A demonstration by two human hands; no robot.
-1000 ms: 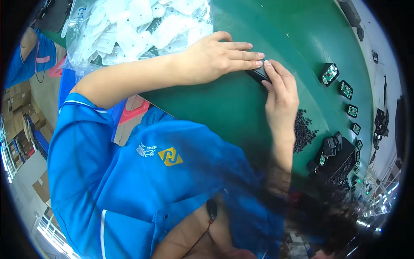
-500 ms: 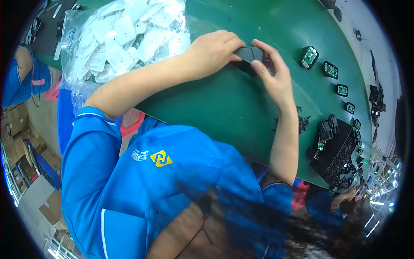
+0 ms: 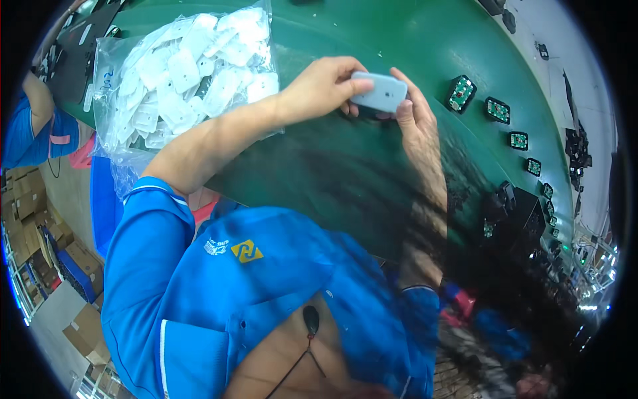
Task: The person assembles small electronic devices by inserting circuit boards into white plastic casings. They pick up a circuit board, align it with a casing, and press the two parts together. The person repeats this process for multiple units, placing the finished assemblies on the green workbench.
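A small rounded rectangular case (image 3: 385,94) with a pale grey-white face and a dark underside is held up between both hands, over the green table. My left hand (image 3: 325,88) is closed on its left end, the thumb lying across the pale face. At the right end, my right hand (image 3: 420,120) grips the case between thumb and fingers. To the left of my hands lies a clear plastic bag (image 3: 106,86) full of translucent white plates (image 3: 185,70) with rounded corners. Strands of dark hair blur the view over my right forearm.
A curved row of black housings with green circuit boards (image 3: 461,94) runs down the right side of the green table (image 3: 345,33). A dark box (image 3: 525,219) with black parts stands at the lower right. Another person's arm (image 3: 40,100) shows at the far left.
The case now shows a pale face where a dark grey one showed before. My left thumb has come onto that face. The view has shifted slightly, and hair now covers more of the right side.
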